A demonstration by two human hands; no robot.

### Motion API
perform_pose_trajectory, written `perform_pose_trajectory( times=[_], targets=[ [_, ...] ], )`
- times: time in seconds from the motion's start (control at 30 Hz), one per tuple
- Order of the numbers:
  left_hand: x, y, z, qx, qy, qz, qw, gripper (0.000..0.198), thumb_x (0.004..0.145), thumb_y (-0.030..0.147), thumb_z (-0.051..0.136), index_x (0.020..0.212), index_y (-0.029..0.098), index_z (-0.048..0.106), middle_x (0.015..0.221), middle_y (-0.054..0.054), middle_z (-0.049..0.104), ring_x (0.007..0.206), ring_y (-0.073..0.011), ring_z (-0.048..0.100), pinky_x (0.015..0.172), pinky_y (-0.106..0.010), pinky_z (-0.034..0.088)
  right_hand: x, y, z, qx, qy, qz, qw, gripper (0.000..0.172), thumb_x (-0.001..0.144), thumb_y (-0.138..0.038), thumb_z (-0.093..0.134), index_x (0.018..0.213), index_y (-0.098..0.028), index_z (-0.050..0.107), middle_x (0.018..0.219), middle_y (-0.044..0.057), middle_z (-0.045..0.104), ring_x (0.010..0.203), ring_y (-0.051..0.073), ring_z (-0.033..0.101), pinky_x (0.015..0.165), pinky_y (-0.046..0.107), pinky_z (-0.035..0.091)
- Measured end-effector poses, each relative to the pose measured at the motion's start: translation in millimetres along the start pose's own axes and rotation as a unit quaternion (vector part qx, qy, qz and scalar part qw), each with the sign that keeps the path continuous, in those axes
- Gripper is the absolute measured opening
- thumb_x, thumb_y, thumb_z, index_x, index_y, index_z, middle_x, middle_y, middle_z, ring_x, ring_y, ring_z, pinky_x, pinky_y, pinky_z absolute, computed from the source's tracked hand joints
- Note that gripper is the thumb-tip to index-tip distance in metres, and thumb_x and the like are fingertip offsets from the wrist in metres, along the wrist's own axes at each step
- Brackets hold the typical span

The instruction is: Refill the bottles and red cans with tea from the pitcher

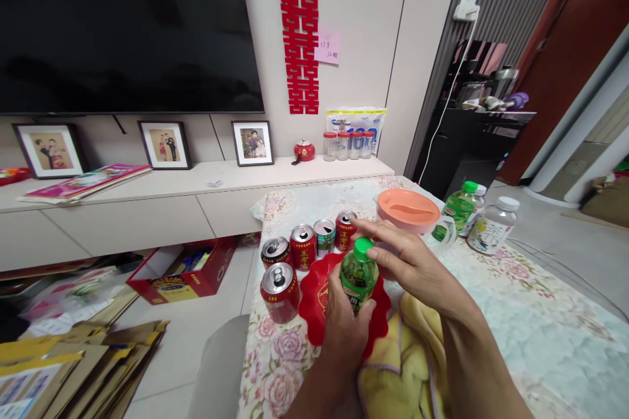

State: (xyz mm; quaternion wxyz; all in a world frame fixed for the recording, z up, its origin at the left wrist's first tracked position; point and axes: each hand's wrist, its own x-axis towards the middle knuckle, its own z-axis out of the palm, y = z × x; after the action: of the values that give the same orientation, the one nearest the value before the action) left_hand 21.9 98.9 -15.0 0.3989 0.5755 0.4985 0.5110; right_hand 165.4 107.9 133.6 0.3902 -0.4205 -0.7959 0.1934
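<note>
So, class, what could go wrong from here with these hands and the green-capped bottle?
The left hand wraps the green-capped bottle while the right hand is at its cap; a slip could land it on the red scalloped plate.
The right hand looks close to the rear red drink can, so a sweep might tip it.
The frontmost red drink can stands near the table's edge and could get knocked off.

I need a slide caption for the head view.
Left hand holding a bottle, right hand at its green cap, over a red dish.
</note>
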Motion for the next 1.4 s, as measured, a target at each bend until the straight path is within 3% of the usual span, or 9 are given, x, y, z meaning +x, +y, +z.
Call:
perform_pose_trajectory(
  times=[0.4,0.6,0.77,0.9,0.97,1.07,1.2,1.3,1.4],
  targets=[
    [1,1,-0.6,0.001,-0.004,-0.010,1.000,0.076,0.072,0.018,0.068,0.143,0.019,0.043,0.146,-0.017,0.058,0.135,-0.0365,0.057,0.114,-0.055,0.045,-2,3,10,-0.059,0.068,-0.015,0.996,0.041,0.100,-0.032,0.059,0.140,-0.025,0.062,0.117,0.005,0.073,0.105,0.023,0.064,0.095,0.041,0.051],
    [2,4,-1.4,0.014,-0.015,-0.019,1.000,0.076,0.074,0.020,0.067,0.144,0.017,0.038,0.148,-0.019,0.055,0.139,-0.0347,0.053,0.119,-0.053,0.039,-49,3,-23,-0.137,0.139,0.080,0.977,0.033,0.100,-0.041,0.058,0.128,-0.026,0.069,0.121,0.007,0.072,0.099,0.023,0.069,0.088,0.037,0.054],
    [3,5,-2.3,0.035,-0.015,-0.036,0.999,0.076,0.074,0.023,0.069,0.143,0.018,0.038,0.142,-0.018,0.060,0.136,-0.0346,0.057,0.115,-0.052,0.043,-101,28,-32,-0.241,0.009,0.258,0.936,0.034,0.098,-0.042,0.052,0.118,-0.022,0.071,0.110,0.011,0.073,0.097,0.028,0.070,0.085,0.041,0.053],
    [3,3,-3.4,0.040,-0.014,-0.017,0.999,0.076,0.075,0.026,0.070,0.142,0.016,0.038,0.139,-0.020,0.062,0.132,-0.0358,0.059,0.112,-0.054,0.045,-120,45,0,-0.267,-0.107,0.328,0.900,0.031,0.089,-0.047,0.064,0.103,-0.021,0.073,0.102,0.013,0.070,0.097,0.031,0.066,0.080,0.040,0.050],
    [3,4,-4.2,0.046,-0.013,-0.009,0.999,0.076,0.074,0.026,0.071,0.142,0.017,0.037,0.140,-0.020,0.061,0.131,-0.0345,0.060,0.111,-0.053,0.046,-122,51,14,-0.264,-0.109,0.320,0.903,0.025,0.080,-0.039,0.074,0.097,-0.021,0.073,0.102,0.012,0.069,0.099,0.031,0.064,0.078,0.036,0.048],
    [3,5,-5.2,0.044,-0.019,-0.016,0.999,0.076,0.074,0.024,0.072,0.141,0.019,0.037,0.138,-0.019,0.061,0.129,-0.0328,0.062,0.111,-0.051,0.046,-123,58,18,-0.254,-0.070,0.316,0.911,0.010,0.086,-0.023,0.060,0.085,-0.019,0.069,0.092,0.010,0.068,0.089,0.025,0.064,0.075,0.032,0.046],
    [5,6,-6.1,-0.001,-0.021,-0.017,1.000,0.077,0.074,0.024,0.072,0.142,0.020,0.037,0.139,-0.016,0.062,0.129,-0.0306,0.062,0.113,-0.050,0.045,-124,54,1,-0.207,0.004,0.301,0.931,0.030,0.099,-0.035,0.044,0.089,-0.019,0.067,0.090,0.008,0.069,0.083,0.022,0.063,0.074,0.032,0.047],
    [5,7,-8.6,-0.014,-0.016,-0.010,1.000,0.078,0.071,0.026,0.074,0.141,0.021,0.040,0.137,-0.015,0.064,0.126,-0.0304,0.063,0.111,-0.050,0.047,-124,40,-2,-0.033,0.168,0.303,0.938,0.043,0.096,-0.057,0.052,0.098,-0.019,0.071,0.083,0.005,0.069,0.073,0.021,0.062,0.061,0.028,0.046],
    [2,14,-12.7,-0.002,-0.013,0.010,1.000,0.073,0.069,0.029,0.078,0.135,0.020,0.049,0.132,-0.014,0.067,0.123,-0.0325,0.065,0.106,-0.049,0.051,-122,22,10,0.144,0.314,0.301,0.889,0.048,0.084,-0.063,0.071,0.099,-0.017,0.074,0.077,0.003,0.068,0.066,0.019,0.059,0.055,0.026,0.046]
  ],
)
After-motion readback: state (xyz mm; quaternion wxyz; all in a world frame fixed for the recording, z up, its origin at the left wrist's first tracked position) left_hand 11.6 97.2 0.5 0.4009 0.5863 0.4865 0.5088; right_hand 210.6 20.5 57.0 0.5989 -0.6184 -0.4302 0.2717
